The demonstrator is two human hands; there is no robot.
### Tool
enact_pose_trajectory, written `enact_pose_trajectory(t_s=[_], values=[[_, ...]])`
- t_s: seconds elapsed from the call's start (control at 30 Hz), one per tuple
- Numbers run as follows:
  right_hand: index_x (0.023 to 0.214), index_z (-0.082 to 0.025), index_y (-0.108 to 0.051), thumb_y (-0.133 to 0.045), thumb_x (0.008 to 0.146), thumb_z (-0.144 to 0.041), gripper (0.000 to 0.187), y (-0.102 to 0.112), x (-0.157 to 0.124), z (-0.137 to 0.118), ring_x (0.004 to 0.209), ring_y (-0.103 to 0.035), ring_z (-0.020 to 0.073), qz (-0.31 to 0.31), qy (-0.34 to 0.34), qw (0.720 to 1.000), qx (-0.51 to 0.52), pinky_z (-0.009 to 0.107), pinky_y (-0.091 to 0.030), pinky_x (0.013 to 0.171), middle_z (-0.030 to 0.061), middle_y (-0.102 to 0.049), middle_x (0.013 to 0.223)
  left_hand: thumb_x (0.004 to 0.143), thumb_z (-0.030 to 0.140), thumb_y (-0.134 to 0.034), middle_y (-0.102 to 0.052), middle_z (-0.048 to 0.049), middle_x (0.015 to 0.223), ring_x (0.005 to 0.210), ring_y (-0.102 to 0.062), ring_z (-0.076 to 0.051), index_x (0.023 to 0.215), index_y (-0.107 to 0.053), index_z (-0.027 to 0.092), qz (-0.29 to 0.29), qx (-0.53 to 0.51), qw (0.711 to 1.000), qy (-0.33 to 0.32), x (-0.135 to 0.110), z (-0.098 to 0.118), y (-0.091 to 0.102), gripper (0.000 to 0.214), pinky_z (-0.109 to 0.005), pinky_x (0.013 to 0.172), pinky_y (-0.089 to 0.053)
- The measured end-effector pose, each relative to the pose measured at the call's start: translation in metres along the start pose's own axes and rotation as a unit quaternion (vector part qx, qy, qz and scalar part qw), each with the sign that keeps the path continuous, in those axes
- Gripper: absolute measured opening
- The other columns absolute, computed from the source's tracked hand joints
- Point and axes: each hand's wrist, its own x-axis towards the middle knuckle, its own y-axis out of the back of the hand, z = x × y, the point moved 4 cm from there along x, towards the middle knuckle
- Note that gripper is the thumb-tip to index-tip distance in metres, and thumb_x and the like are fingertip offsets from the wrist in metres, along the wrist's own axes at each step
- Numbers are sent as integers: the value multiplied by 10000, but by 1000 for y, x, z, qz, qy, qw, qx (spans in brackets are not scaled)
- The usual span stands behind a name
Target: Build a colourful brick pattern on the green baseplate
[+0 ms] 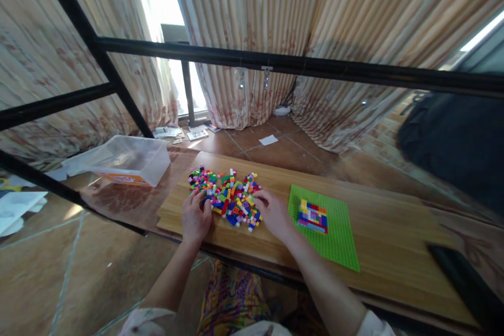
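Note:
A loose pile of small multicoloured toy building bricks [232, 200] lies on the wooden board in front of me. My left hand [196, 216] rests at the pile's left edge, thumb and fingers apart and curved over the bricks. At the right edge of the pile is my right hand [272, 213], its thumb and forefinger drawn together in a pinch; what lies between the tips is too small to make out. Right of that hand, a green studded baseplate [336, 244] lies flat. On it sits a low, roughly square block of joined bricks [313, 216] in several colours.
Left of the board stands a translucent plastic box [155, 165] with an orange label. A black metal rail [220, 55] crosses beyond the wooden board [386, 236]. A dark flat object [457, 273] lies at the right end. Curtains [252, 10] hang behind.

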Motion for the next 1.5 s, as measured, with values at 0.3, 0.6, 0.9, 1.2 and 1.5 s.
enact_pose_trajectory(t_s=[0.3,0.6,0.9,1.2,1.5], values=[[1049,-183,-686,-491,873,-464,385,96,-61,99,802,-704,220,154,-139,978,13,359,-561,745,102,-744,964,853,316,-525,-619,-165,1246,1193,-555,-321,1054,-663,159,-12,3,1000,6,2,0,-1,291,-504,1048,-447],[878,-195,-758,-545,794,-315,258,122,-42,131,777,-692,211,130,-173,973,-83,334,-520,757,56,-761,844,851,327,-507,-619,-167,1261,1206,-544,-315,1075,-669,123,-21,29,999,3,4,1,1,344,-472,1067,-433],[803,-199,-780,-534,845,-282,263,110,-28,133,770,-675,207,70,-162,970,-167,287,-459,709,65,-753,799,851,343,-490,-640,-186,1229,1176,-564,-338,1055,-682,95,-14,46,999,-12,6,2,0,374,-494,1046,-450],[791,-195,-782,-511,870,-260,290,110,-21,128,786,-670,195,27,-141,970,-196,267,-440,704,55,-762,839,849,341,-496,-643,-184,1225,1164,-575,-331,1050,-686,99,-6,41,999,-16,4,0,0,368,-491,1042,-457],[834,-198,-789,-516,874,-290,291,110,-23,128,794,-693,207,25,-167,964,-207,277,-468,710,51,-768,845,852,341,-500,-638,-187,1228,1170,-569,-332,1058,-687,93,-10,40,999,-13,4,1,-1,373,-490,1048,-451]])
